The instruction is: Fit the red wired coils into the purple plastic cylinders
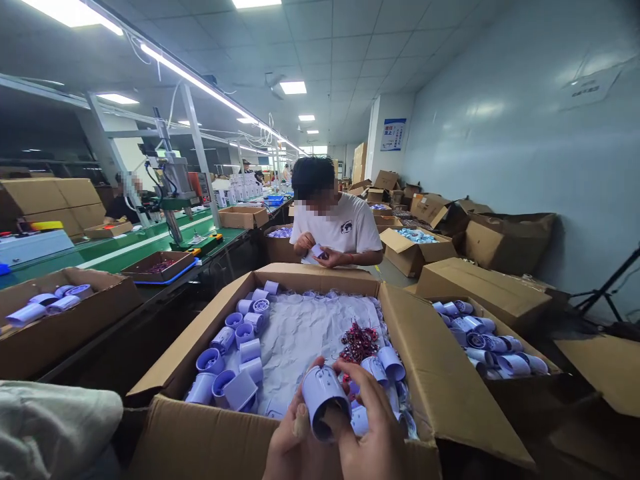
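Above the near side of an open cardboard box [225, 427], I hold a lavender plastic cylindrical housing [320, 390] tilted with its open end toward me. My left hand [289, 430] is closed round its left side, a covering visible on the thumb. My right hand [373, 427] grips the other side, its thumb at the dark opening and its fingers curled over the far side. Inside the box, a crumpled white sheet [300, 327] bears a bundle of dark red wired parts [359, 343]. Similar housings [210, 361] crowd the left side, with more [391, 363] at the right.
Opposite me a person [335, 230] works on a similar housing. Boxes of housings stand at left [65, 340] and right [500, 343]. A green conveyor bench [120, 250] with a press [173, 180] runs along the left. Cardboard boxes [480, 287] pile along the right wall.
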`<state>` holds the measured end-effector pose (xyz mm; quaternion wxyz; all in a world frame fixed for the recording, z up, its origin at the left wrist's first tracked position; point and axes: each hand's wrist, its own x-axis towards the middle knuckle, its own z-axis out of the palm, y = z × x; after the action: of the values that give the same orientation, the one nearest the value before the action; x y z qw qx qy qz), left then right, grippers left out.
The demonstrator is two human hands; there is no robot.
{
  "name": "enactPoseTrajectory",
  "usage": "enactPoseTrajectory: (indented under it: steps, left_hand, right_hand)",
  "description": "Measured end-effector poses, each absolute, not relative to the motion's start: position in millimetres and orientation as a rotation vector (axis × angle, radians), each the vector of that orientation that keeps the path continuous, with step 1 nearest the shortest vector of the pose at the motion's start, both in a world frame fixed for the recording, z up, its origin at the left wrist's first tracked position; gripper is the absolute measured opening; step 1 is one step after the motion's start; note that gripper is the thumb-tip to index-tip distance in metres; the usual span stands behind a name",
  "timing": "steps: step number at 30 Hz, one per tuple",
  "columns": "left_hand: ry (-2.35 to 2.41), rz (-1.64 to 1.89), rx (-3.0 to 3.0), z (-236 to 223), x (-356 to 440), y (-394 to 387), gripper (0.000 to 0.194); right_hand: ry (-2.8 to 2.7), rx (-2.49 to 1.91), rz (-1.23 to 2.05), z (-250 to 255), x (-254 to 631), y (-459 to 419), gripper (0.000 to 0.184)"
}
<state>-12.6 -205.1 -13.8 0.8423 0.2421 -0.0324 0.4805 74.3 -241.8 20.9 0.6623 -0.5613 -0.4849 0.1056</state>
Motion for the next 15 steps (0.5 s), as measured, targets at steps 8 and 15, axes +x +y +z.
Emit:
enactPoseTrajectory:
  steps: [8, 15]
  left_hand:
    - [0.108, 0.998, 0.58, -11, -28, -208, 0.049]
    - [0.373, 1.108, 0.756, -12, -33, -195, 0.065]
  right_hand:
    - [-1.099, -1.251, 0.238, 16, 63, -236, 0.038]
    - [-0.901, -1.126, 0.541, 1, 62, -229, 0.041]
